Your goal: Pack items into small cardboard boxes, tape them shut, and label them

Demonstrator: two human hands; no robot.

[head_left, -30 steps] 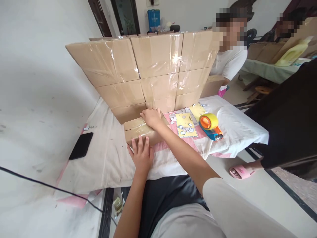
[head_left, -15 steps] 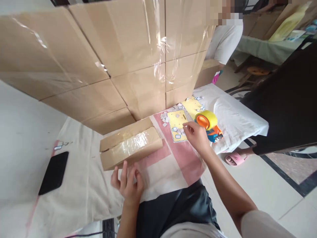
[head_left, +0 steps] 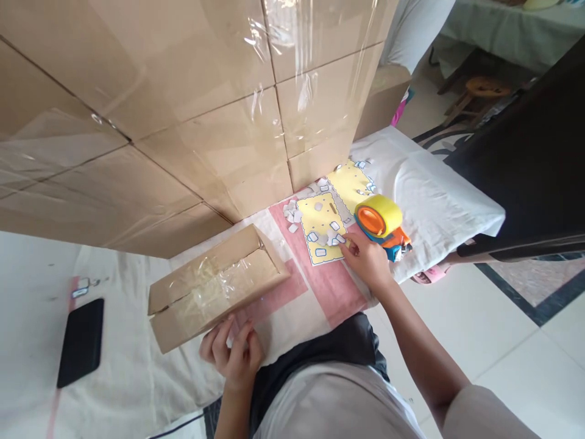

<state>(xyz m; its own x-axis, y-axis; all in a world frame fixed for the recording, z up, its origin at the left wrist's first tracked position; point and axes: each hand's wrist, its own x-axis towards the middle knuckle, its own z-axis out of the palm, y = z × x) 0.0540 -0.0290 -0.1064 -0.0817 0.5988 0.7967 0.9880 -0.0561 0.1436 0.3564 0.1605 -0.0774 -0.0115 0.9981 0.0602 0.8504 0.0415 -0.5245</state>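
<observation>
The fingertips of my right hand (head_left: pixel 368 259) are closed at a small white piece with a blue outline (head_left: pixel 339 239), at the right side of a yellow sheet (head_left: pixel 319 213). More such pieces lie on that sheet. My left hand (head_left: pixel 235 350) is open, fingers loosely bent and apart, close to the front side of a small cardboard box (head_left: pixel 219 283) sealed with clear tape. Whether its fingertips touch the box I cannot tell. Just beyond my right hand, a roll of yellow tape with an orange core (head_left: pixel 379 216) rests on an orange and blue packet (head_left: pixel 397 244).
A tall stack of taped cartons (head_left: pixel 205 122) walls off the back of the cloth-covered table (head_left: pixel 439 183). Beside the sheet lies a second yellow sheet (head_left: pixel 350 186) and loose white scraps (head_left: pixel 291 213). A black phone (head_left: pixel 81 342) lies at left. Another person's sleeve (head_left: pixel 415 30) shows behind the stack.
My right hand has come down onto the yellow sheet, its fingertips now at a white piece. The view has tilted downward; my left hand stays near the box, its fingers slightly more bent.
</observation>
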